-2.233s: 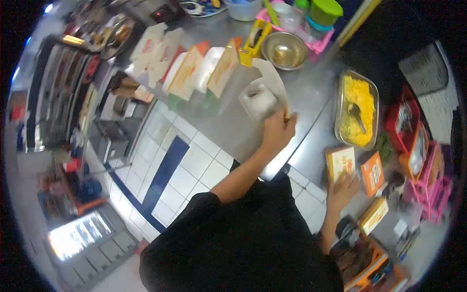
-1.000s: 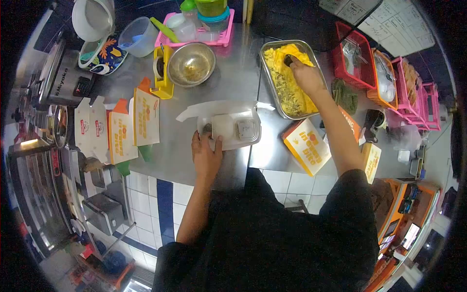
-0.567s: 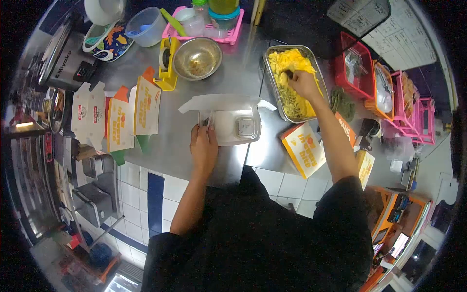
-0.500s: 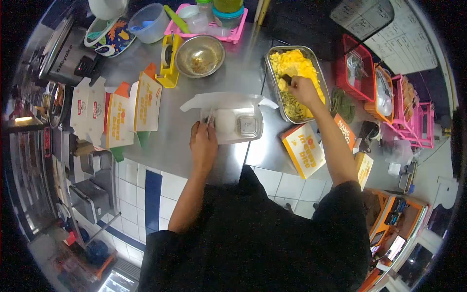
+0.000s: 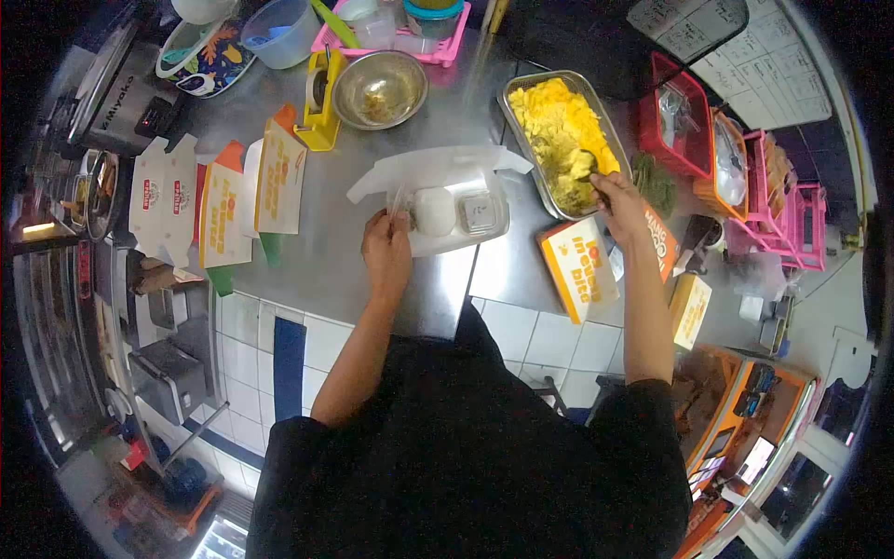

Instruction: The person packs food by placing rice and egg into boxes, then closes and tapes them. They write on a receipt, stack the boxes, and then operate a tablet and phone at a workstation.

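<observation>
My left hand [image 5: 386, 252] grips the left edge of a white takeaway box [image 5: 470, 245] with raised paper flaps. In the box sit a smooth white mound that looks like rice [image 5: 435, 212] and a small clear lidded cup [image 5: 479, 213]. My right hand [image 5: 621, 207] is closed around the handle of a spoon [image 5: 585, 165], whose bowl is among yellow scrambled egg [image 5: 549, 116]. The egg lies in a metal tray [image 5: 511, 110]; at its near end is a darker, greenish-brown food. Just below the tray stands a printed carton [image 5: 579, 272].
A steel bowl [image 5: 382, 90] and a yellow tape dispenser [image 5: 320, 102] stand at the back. Open printed cartons [image 5: 226, 207] line the left side. To the right are a green cloth [image 5: 656, 186], a red basket [image 5: 672, 121] and pink racks [image 5: 792, 214].
My right hand has moved toward me and to the right, drawing the spoon across the egg. My left hand stays at the box's left edge. The camera view has shifted slightly.
</observation>
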Tool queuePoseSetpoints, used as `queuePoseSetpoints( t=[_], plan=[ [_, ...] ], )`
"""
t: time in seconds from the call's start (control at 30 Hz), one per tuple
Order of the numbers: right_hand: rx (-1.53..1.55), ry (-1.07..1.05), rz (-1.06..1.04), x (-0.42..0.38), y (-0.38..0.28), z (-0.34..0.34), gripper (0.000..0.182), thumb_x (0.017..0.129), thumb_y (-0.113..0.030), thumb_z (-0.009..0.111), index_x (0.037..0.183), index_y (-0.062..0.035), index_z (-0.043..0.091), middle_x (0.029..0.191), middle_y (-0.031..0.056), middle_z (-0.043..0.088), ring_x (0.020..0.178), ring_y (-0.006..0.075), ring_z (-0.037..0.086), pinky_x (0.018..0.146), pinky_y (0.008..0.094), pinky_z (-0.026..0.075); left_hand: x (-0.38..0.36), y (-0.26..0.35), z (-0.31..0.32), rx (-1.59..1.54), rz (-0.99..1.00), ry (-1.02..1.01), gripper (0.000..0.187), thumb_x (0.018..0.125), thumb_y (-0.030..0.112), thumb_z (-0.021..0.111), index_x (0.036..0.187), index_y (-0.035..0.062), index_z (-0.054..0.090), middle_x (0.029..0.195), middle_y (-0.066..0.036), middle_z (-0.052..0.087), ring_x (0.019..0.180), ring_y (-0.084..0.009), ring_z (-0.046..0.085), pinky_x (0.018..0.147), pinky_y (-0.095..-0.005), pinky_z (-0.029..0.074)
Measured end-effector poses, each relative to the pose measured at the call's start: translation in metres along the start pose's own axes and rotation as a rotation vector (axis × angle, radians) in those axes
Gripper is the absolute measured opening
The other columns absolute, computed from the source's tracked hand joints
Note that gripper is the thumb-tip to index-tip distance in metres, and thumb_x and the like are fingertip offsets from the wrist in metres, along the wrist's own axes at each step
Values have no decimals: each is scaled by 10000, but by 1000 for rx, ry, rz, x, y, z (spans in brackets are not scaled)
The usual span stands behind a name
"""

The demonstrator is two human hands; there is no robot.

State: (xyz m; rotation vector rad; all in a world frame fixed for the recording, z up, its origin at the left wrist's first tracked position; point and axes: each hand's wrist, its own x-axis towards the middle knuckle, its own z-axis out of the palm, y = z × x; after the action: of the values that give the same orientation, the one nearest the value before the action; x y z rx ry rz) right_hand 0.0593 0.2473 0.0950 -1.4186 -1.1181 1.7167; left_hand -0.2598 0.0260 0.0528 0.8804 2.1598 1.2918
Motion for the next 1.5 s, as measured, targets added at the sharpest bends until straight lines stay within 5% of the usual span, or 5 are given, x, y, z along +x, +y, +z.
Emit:
queuePoseSetpoints(
  t=[0.23,0.53,0.83,1.0,1.5],
  plan=[
    [187,273,-202,-17,22,6,170,897,-100,692,751,-71,610,793,60,677,668,118,609,585,256,470,5,-15,1,-82,-64,-55,314,952,239,603,1062,-46,676,1129,-219,649,1037,-371,607,924,-404,466],
    [-1019,242,-477,-20,45,52,207,822,-172,723,767,1,623,657,156,657,612,230,649,603,374,521,0,-11,1,12,48,-17,291,953,236,602,980,-38,697,1079,-203,664,994,-352,620,880,-407,479],
    [-371,129,-208,7,38,34,198,879,-121,684,743,-35,569,626,54,608,566,121,592,518,299,489,-1,-17,-2,33,49,-37,315,959,261,596,1022,-33,690,1133,-212,645,1033,-361,616,906,-407,482],
    [-978,50,-634,33,39,40,122,834,-79,647,795,-5,557,759,241,613,704,438,586,638,471,465,-2,-32,-1,78,163,-22,262,953,200,593,1044,-33,670,1022,-182,673,933,-266,635,862,-370,482],
    [-640,-311,-28,9,16,27,214,813,-159,751,730,-45,589,609,22,576,563,88,578,482,252,449,-8,-29,5,-8,19,-79,258,963,212,594,970,-33,671,918,-137,655,837,-244,607,790,-352,477]
  ],
)
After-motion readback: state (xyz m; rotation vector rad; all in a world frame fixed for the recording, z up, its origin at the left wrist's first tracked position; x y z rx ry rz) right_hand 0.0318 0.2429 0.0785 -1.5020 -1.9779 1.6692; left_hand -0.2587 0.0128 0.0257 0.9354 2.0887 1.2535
